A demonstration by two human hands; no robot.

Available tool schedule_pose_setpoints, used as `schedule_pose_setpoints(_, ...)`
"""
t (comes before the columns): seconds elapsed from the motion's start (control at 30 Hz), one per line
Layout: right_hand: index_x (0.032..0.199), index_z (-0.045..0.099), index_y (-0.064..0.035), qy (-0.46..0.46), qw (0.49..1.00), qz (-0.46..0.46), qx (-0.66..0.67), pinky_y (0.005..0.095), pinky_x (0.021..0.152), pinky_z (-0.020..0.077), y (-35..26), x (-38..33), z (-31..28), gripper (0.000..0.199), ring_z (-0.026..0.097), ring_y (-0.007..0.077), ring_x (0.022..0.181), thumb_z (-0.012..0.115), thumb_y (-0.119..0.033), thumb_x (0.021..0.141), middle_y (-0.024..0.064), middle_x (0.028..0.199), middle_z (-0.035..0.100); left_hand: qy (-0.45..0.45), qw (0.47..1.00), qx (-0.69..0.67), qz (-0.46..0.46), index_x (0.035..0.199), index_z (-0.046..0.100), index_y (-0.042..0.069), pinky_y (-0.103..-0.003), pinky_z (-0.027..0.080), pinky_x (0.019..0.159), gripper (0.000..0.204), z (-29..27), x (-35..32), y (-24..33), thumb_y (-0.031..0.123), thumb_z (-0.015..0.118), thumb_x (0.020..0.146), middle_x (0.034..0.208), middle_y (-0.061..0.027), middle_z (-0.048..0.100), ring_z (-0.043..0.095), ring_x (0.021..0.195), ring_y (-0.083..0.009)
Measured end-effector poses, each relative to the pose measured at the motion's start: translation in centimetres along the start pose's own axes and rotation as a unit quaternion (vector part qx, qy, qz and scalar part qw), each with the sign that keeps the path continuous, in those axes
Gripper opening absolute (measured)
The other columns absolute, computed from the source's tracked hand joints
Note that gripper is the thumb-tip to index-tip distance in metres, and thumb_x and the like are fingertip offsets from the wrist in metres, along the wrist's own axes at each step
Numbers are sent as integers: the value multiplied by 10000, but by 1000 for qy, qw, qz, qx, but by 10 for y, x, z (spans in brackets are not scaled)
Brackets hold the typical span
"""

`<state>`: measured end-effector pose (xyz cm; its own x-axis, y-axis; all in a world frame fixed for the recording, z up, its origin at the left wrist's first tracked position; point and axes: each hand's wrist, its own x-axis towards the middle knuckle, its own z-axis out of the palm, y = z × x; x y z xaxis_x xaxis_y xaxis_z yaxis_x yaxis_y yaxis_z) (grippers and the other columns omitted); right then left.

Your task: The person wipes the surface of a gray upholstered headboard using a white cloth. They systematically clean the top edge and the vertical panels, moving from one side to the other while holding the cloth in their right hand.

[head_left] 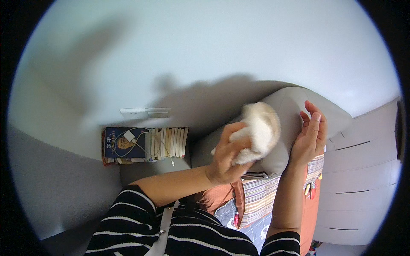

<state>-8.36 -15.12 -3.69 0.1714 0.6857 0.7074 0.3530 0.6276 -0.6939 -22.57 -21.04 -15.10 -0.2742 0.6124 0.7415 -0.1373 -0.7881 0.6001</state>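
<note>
A bunched white and beige fluffy cloth [262,132] is gripped in my left hand [230,153], slightly blurred at its edge. It is in front of the grey padded headboard [287,109], and whether it touches the headboard I cannot tell. To the right, my right hand [309,134] is raised by the headboard, holding nothing. Its fingers are loosely bent and apart, with the thumb pointing up.
On the left, a stack and row of books [171,143] stands against the wall, with a white charger and cable [129,135] on top. Above them is a wall socket [145,113]. Striped bedding [258,200] lies below the headboard. White drawers or cupboards [356,170] line the right.
</note>
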Motion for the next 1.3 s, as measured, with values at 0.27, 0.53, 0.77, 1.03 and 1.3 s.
schedule_pose_setpoints(0.27,1058,639,23,-4,999,-42,14,293,824,490,2,0,7,251,612,169,1003,484,-164,994,124,1083,666,81,961,180,-194,1203,572,20,-431,360,1007,429,-11,-148,-99,19,627,777,1274,-203,465,421,1210,-388)
schedule_pose_setpoints(0.53,1039,651,17,-22,999,-35,-1,288,800,497,-1,1,2,231,621,170,989,512,-159,986,121,1053,678,143,849,82,-502,1244,559,33,-338,396,985,373,-18,-157,-122,29,598,873,1277,-113,558,541,1133,-231)
schedule_pose_setpoints(0.77,1028,647,29,-27,999,-16,-31,280,789,486,1,-1,-4,232,622,174,981,520,-159,983,144,1050,676,15,991,30,-127,1237,578,71,-369,369,1043,434,-1,-49,-65,-66,556,826,1362,-190,466,486,1226,-326)
schedule_pose_setpoints(1.03,1011,620,47,-35,997,-19,60,312,802,507,5,-2,-2,226,627,216,968,483,-131,990,192,1026,660,96,783,304,-534,1289,552,78,-337,385,1029,412,-87,-287,-243,49,527,879,1306,-169,528,499,1218,-294)
schedule_pose_setpoints(1.3,950,652,37,-47,998,-35,21,265,771,478,5,-3,-6,197,614,155,891,526,-113,968,143,998,676,63,823,236,-513,1311,528,62,-360,381,1036,498,-32,-258,-126,-12,572,820,1347,-204,497,439,1297,-342)
